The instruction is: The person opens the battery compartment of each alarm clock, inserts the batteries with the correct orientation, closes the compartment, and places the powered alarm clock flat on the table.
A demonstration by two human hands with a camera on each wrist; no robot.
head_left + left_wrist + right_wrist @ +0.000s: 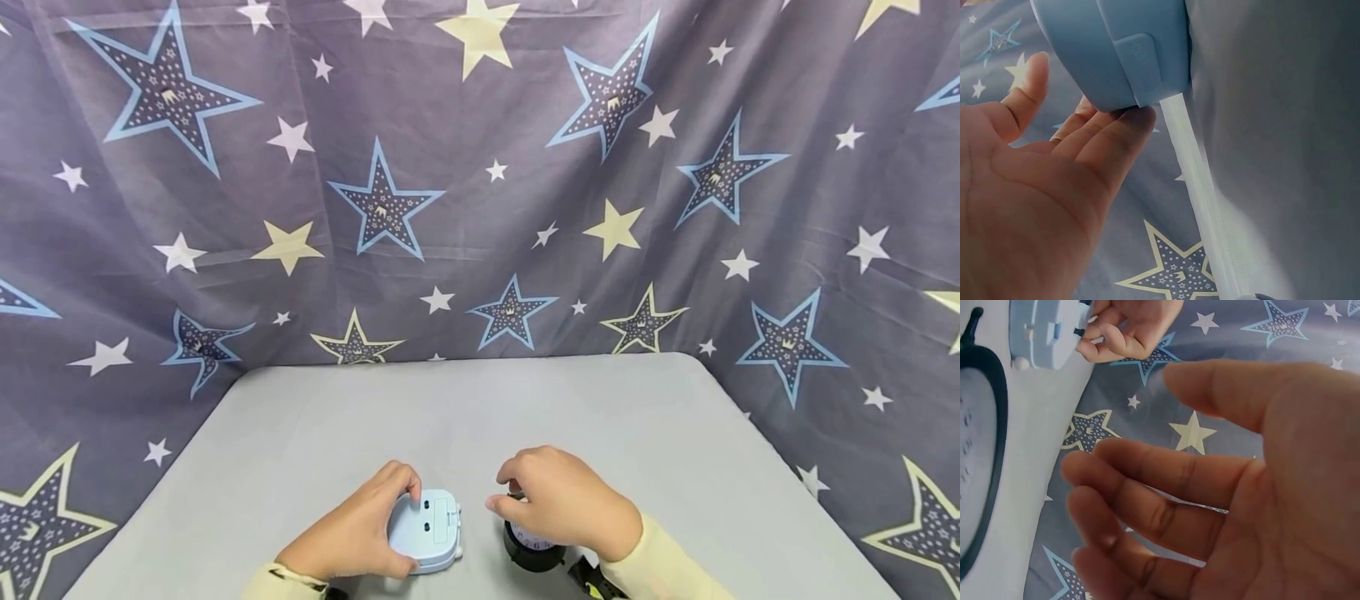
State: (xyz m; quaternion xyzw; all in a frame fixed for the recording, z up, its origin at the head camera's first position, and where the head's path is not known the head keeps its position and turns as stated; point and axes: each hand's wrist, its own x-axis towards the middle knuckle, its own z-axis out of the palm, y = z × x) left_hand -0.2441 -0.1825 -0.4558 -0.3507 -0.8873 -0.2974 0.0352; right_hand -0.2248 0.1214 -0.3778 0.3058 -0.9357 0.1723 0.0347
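A light blue clock-like case (423,532) lies back side up on the table, with two black knobs and a battery cover showing. My left hand (367,525) reaches around its left side, thumb by the near edge and index finger by the far edge. In the left wrist view, fingertips touch the blue case (1125,50) while the thumb stands away from it. To the right, a round black alarm clock (534,550) shows part of its white numbered dial. Over it hovers my right hand (566,504), partly hiding it; its loosely bent fingers (1147,500) hold nothing.
The pale grey table (465,417) has a far edge close to a hanging star-patterned curtain (465,167), which also closes off both sides. A black strap with a yellow mark (592,579) sits at the right wrist, beside the black clock.
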